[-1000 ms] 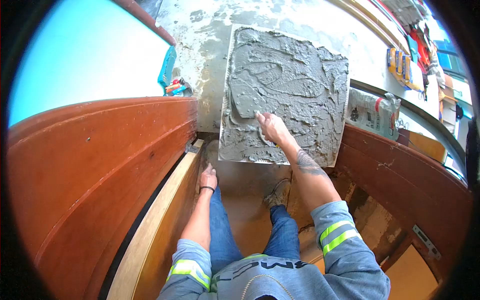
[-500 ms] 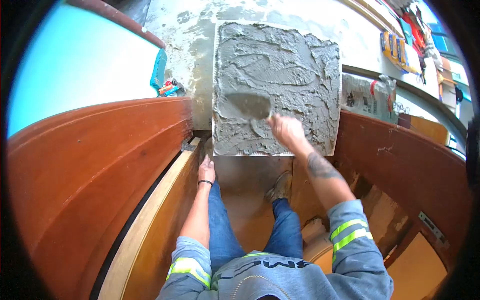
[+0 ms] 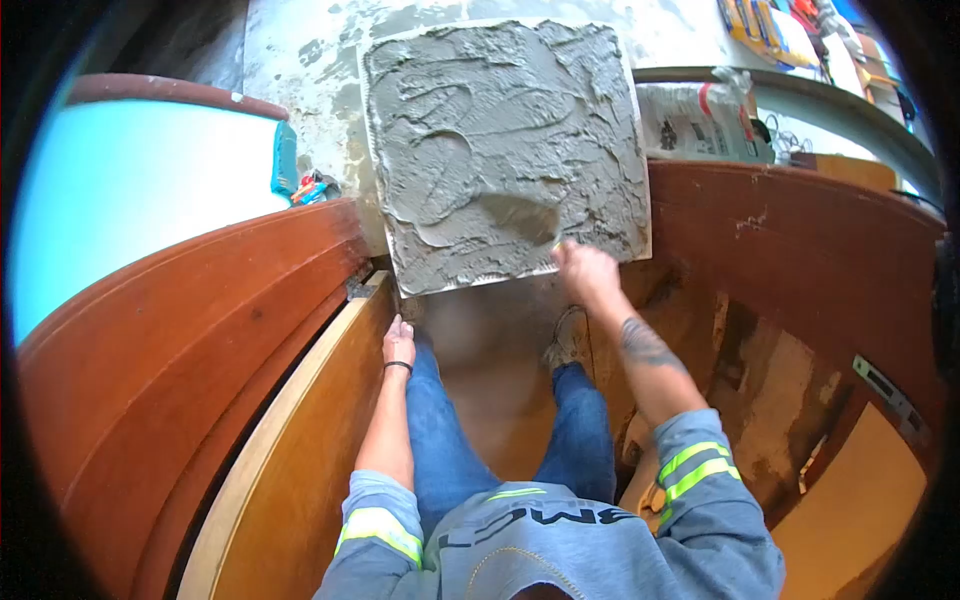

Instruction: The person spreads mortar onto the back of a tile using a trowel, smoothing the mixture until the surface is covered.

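Grey wet mortar covers a square tile point(image 3: 648, 215) with a pale edge, its surface ridged and swirled. My right hand point(image 3: 588, 272) is closed round the handle of a trowel point(image 3: 522, 218), whose blade rests on or just over the mortar near the tile's front right part. Beside the top end of a wooden door point(image 3: 310, 400), my left hand point(image 3: 399, 345) hangs by my left knee, wearing a dark wristband. Its fingers point forward, held close together, and nothing shows in them; whether they touch the door is unclear.
Brown wooden frames stand at the left point(image 3: 190, 320) and right point(image 3: 780, 230). A plastic bag point(image 3: 700, 122) lies right of the tile. Behind the left frame is a teal-handled tool point(image 3: 284, 160). My shoe point(image 3: 569, 338) is below the tile. A metal plate point(image 3: 888, 393) shows at right.
The view has shifted, so the tile appears farther left, higher and tilted. The trowel has moved right and toward me across the mortar. My left hand stays by the door.
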`<action>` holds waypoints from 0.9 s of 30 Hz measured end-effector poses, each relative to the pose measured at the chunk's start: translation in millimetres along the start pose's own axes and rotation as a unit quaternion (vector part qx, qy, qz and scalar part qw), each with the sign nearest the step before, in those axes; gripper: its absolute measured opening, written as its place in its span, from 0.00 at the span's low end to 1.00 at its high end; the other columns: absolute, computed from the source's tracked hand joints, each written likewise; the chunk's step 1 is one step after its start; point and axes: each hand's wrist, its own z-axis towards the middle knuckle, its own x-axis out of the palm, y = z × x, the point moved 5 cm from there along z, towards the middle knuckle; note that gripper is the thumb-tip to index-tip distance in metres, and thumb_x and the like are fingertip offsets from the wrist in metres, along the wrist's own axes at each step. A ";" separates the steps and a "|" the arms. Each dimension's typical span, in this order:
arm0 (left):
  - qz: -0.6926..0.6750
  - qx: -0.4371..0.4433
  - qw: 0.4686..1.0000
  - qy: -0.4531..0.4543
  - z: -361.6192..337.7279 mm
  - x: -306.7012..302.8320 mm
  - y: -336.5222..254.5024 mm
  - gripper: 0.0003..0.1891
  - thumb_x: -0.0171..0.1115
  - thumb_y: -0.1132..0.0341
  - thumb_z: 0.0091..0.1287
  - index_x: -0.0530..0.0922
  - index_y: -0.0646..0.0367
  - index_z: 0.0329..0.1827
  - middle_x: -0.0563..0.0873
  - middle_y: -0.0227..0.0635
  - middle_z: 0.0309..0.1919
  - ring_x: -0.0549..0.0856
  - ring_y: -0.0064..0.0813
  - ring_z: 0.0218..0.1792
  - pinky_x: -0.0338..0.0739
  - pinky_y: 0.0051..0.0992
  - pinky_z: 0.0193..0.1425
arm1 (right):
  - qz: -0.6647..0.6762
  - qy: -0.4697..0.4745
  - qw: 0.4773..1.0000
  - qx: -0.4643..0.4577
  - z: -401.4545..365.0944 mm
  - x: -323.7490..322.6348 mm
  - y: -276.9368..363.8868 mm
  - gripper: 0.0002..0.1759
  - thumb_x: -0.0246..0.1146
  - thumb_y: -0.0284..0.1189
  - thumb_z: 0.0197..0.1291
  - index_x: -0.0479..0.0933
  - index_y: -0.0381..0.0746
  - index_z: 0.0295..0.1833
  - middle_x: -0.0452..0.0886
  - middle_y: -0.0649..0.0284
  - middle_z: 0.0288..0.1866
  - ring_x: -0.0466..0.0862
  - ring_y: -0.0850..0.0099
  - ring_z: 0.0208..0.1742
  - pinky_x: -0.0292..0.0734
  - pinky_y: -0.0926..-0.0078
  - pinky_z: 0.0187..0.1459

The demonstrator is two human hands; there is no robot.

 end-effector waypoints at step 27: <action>-0.032 0.009 0.999 -0.002 -5.8 -46.3 13.4 0.26 0.54 0.69 0.69 0.64 0.66 0.70 0.79 0.52 0.59 0.79 0.37 0.61 0.71 0.29 0.65 | 0.487 0.213 0.828 0.179 -44.0 78.7 120.5 0.18 0.57 0.43 0.66 0.74 0.37 0.42 0.80 0.58 0.27 0.80 0.67 0.21 0.76 0.67 0.24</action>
